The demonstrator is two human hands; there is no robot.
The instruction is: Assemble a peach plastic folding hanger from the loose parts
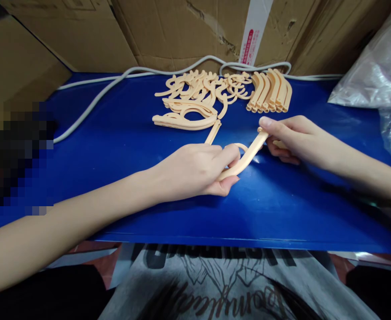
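A beige curved plastic piece [248, 156] is held between both hands above the blue table. My left hand [203, 171] is closed round its lower left end, and part of a ring shape shows behind the fingers. At the upper right end, my right hand [285, 135] pinches the piece between thumb and fingers. Another beige strip [213, 132] sticks up behind my left hand; whether it joins the held piece is hidden. Just beyond lie assembled-looking beige pieces [185, 121], stacked together.
Loose hooked beige parts [198, 84] are heaped at the back, beside a row of curved arms [272, 91]. A white cable [98, 100] runs along the cardboard boxes [182, 35]. A clear plastic bag [368, 75] lies at the right of the blue table [182, 222].
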